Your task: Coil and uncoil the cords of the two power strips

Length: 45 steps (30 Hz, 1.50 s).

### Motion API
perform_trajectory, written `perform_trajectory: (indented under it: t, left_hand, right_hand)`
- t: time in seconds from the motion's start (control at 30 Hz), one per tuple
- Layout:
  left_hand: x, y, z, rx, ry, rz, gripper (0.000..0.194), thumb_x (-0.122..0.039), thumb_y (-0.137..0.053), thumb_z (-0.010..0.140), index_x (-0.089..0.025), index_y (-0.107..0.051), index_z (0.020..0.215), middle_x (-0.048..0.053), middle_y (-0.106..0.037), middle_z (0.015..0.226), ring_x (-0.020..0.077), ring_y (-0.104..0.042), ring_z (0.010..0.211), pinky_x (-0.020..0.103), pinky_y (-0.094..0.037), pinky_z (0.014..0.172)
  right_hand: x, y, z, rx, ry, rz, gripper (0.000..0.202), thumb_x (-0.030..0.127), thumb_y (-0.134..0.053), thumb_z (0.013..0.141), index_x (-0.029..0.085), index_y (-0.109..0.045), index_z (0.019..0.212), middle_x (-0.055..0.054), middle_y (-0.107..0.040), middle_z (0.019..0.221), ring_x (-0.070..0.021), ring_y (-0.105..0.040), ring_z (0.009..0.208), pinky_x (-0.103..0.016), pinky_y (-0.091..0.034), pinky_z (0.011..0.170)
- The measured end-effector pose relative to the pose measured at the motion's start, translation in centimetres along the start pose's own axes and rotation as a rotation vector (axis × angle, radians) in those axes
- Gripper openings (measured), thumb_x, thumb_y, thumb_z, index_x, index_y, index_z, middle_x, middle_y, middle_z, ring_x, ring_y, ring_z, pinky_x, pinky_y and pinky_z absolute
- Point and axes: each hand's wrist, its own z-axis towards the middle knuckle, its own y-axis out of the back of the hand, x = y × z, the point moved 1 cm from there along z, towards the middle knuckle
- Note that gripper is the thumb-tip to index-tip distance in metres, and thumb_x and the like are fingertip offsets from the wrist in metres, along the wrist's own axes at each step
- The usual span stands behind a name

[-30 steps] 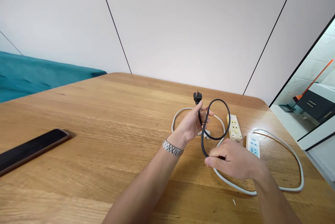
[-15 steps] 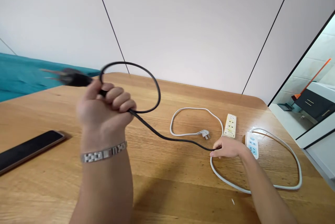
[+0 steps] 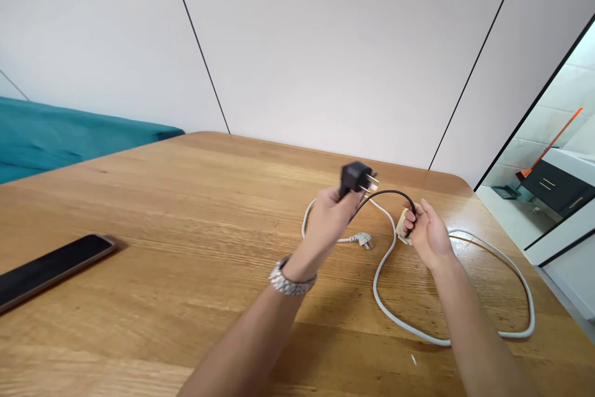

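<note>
Plug [image 3: 356,176], black, three-pin, raised above the wooden table [image 3: 162,211], left hand [image 3: 326,218] with fingers clamped at its neck, right hand's [image 3: 431,236] fingers curled round its black cord [image 3: 390,191], whose arch could snag the white plug [image 3: 362,239] if swept low.

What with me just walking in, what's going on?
A person's left hand holds a black plug raised above the table; it is in no socket. The right hand holds its black cord farther along. A white plug lies on the table, and a pale power strip is partly hidden behind the right hand.
</note>
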Motion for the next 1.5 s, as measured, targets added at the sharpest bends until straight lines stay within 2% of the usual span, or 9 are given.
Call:
perform_trajectory:
  t: [0.1, 0.2, 0.3, 0.43, 0.5, 0.67, 0.93, 1.17, 1.5]
  left_hand:
    - [2.9, -2.4, -0.4, 0.038, 0.067, -0.02, 0.033, -0.039, -0.069, 0.07, -0.016, -0.049, 0.058, -0.007, -0.031, 0.049, 0.0045, -0.023, 0.044, 0.018, -0.016, 0.04]
    - [4.5, -3.6, -0.8, 0.045, 0.099, -0.035, 0.029, -0.042, -0.069, 0.071, -0.015, -0.059, 0.066, -0.004, -0.043, 0.053, 0.0068, -0.032, 0.046, 0.018, -0.024, 0.042]
    - [5.1, -4.1, -1.2, 0.043, 0.074, -0.05, 0.026, -0.039, -0.071, 0.07, -0.015, -0.063, 0.07, -0.001, -0.055, 0.062, 0.0106, -0.045, 0.055, 0.02, -0.035, 0.049]
    - [4.8, -4.0, -1.5, -0.01, 0.07, -0.064, 0.024, -0.035, -0.071, 0.069, -0.015, -0.059, 0.062, -0.002, -0.053, 0.059, 0.0106, -0.044, 0.056, 0.02, -0.035, 0.052]
    - [4.3, -3.7, -1.3, -0.024, 0.104, -0.11, 0.028, -0.036, -0.072, 0.069, -0.015, -0.055, 0.059, -0.003, -0.049, 0.057, 0.0094, -0.041, 0.054, 0.02, -0.033, 0.05]
    - [2.5, -2.3, 0.2, -0.062, 0.203, -0.402, 0.039, -0.038, -0.074, 0.072, -0.018, -0.043, 0.061, -0.007, -0.038, 0.051, 0.0064, -0.037, 0.047, 0.018, -0.035, 0.047]
    - [1.8, 0.9, 2.3, -0.164, 0.347, -0.693, 0.049, -0.03, -0.052, 0.087, -0.02, -0.017, 0.055, -0.01, -0.012, 0.041, 0.0048, -0.012, 0.033, 0.018, -0.013, 0.035]
    - [1.4, 1.3, 2.3, -0.266, 0.214, -0.818, 0.052, -0.029, -0.052, 0.085, -0.019, -0.012, 0.054, -0.01, -0.007, 0.04, 0.0052, -0.011, 0.032, 0.019, -0.012, 0.035]
    - [1.7, 2.8, 3.6, -0.181, 0.338, -0.774, 0.048, -0.023, -0.048, 0.086, -0.02, -0.013, 0.053, -0.01, -0.005, 0.043, 0.0049, -0.008, 0.031, 0.019, -0.007, 0.034]
  right_hand:
    - [0.8, -1.0, -1.0, 0.005, 0.058, -0.026, 0.054, 0.07, -0.038, 0.083, 0.024, -0.059, 0.101, -0.004, -0.058, 0.084, -0.0183, -0.058, 0.077, -0.03, -0.049, 0.067]
    - [1.1, -2.9, -2.4, 0.134, 0.083, -0.05, 0.066, 0.076, -0.027, 0.084, 0.027, -0.058, 0.115, -0.008, -0.062, 0.109, -0.0231, -0.056, 0.108, -0.035, -0.049, 0.083]
    - [1.0, -5.0, -3.8, 0.283, 0.111, -0.073, 0.081, 0.081, -0.015, 0.082, 0.026, -0.056, 0.125, -0.01, -0.064, 0.113, -0.0265, -0.053, 0.117, -0.04, -0.047, 0.09]
    - [0.6, -6.4, -4.6, 0.331, 0.158, -0.055, 0.092, 0.081, -0.002, 0.081, 0.024, -0.05, 0.135, -0.01, -0.063, 0.121, -0.0267, -0.051, 0.123, -0.042, -0.043, 0.1]
    - [0.3, -5.8, -4.3, 0.317, 0.216, -0.071, 0.089, 0.08, -0.006, 0.083, 0.025, -0.049, 0.137, -0.009, -0.058, 0.133, -0.026, -0.047, 0.129, -0.042, -0.039, 0.106]
    - [-0.9, -2.3, -2.4, 0.367, 0.383, -0.374, 0.073, 0.071, -0.057, 0.078, 0.023, -0.054, 0.132, -0.013, -0.055, 0.136, -0.0296, -0.047, 0.129, -0.046, -0.032, 0.111]
    - [-4.5, 0.2, -0.1, 0.556, 0.05, -0.691, 0.103, 0.052, -0.084, 0.06, 0.022, -0.033, 0.144, -0.016, -0.05, 0.139, -0.0288, -0.045, 0.131, -0.049, -0.03, 0.111]
    - [-5.0, -0.4, -0.5, 0.78, -0.151, -0.627, 0.073, 0.045, -0.084, 0.061, 0.018, -0.054, 0.122, -0.007, -0.063, 0.12, -0.0252, -0.057, 0.11, -0.039, -0.044, 0.095]
    - [0.7, 3.3, -0.9, 0.456, -0.045, -0.54, 0.053, 0.041, -0.08, 0.064, 0.022, -0.05, 0.103, -0.001, -0.064, 0.09, -0.0169, -0.06, 0.082, -0.028, -0.045, 0.072]
